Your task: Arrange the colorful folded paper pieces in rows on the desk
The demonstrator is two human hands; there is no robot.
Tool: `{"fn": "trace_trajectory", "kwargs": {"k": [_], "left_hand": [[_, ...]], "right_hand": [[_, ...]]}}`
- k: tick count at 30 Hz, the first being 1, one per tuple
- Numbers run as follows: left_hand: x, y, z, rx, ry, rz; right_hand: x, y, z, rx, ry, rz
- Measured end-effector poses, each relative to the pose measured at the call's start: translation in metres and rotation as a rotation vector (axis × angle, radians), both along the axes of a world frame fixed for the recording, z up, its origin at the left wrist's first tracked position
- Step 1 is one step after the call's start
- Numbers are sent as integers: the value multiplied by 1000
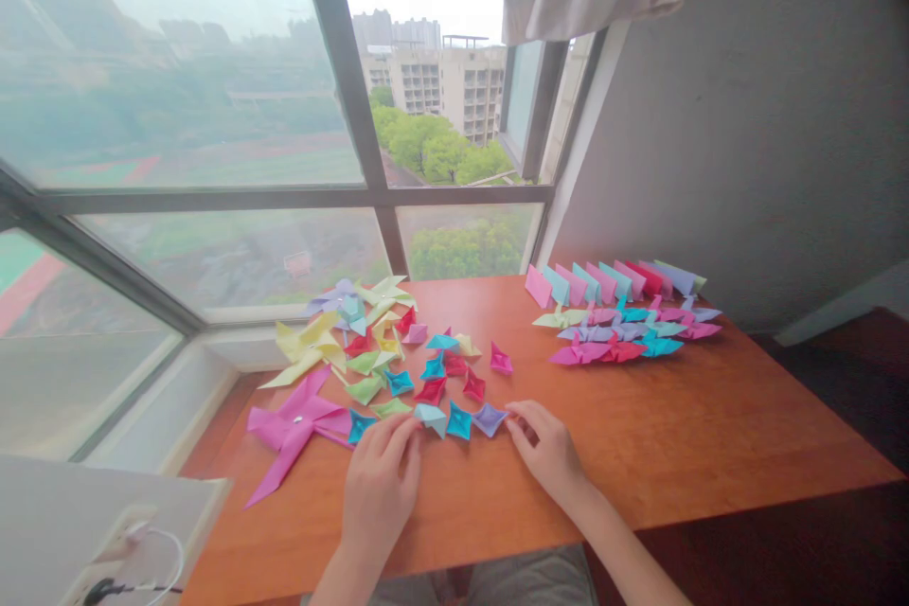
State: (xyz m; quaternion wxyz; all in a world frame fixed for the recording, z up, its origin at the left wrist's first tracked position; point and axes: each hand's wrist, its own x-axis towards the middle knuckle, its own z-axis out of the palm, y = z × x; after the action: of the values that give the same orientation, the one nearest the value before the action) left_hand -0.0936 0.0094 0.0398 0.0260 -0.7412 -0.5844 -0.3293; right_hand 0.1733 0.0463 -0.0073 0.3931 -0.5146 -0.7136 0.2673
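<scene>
My right hand (pixel 545 453) pinches the right tip of a purple folded-paper boat (pixel 490 419) that rests on the table. At the left end of the same short row, the fingertips of my left hand (pixel 383 469) are closed at the edge of a pale blue paper boat (pixel 431 418). Between these two sits a bright blue paper boat (pixel 459 420). A darker blue boat (pixel 361 426) and a green one (pixel 393 408) lie just beyond my left knuckles. Several more small boats, such as a red one (pixel 430 390) and a magenta one (pixel 501 358), spread behind.
Paper pinwheels, one magenta (pixel 298 421) and one yellow (pixel 305 347), lie at the left of the wooden table (pixel 625 454). Rows of paper cranes (pixel 617 350) and standing folded papers (pixel 597 282) occupy the back right. A window frame (pixel 284 200) borders the far side; a plugged-in cable (pixel 170 540) hangs lower left.
</scene>
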Motion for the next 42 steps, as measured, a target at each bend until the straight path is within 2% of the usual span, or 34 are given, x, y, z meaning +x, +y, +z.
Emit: {"fn": "trace_trajectory", "kwargs": {"k": [4,8,19,22,25,30,36,42], "left_hand": [[-18,5,-1,-22,4,79],[-25,5,-5,-53,6,72],[-11,6,-6,-44,20,-45],[-12,12,0,-72,17,-46],[-24,31,15,-92,23,16],[-65,91,41,-180,164,275],[-104,154,56,-211,161,346],[-121,188,66,-289,112,361]], "right_hand": [[0,0,0,-6,6,6],[0,-1,-1,9,6,-1],[0,-2,1,48,-64,6],[-4,1,2,37,-73,-10],[-11,7,3,13,-68,-35],[-18,12,0,6,-18,-69],[-16,10,-1,-35,55,-75],[-17,11,1,-29,70,-80]]}}
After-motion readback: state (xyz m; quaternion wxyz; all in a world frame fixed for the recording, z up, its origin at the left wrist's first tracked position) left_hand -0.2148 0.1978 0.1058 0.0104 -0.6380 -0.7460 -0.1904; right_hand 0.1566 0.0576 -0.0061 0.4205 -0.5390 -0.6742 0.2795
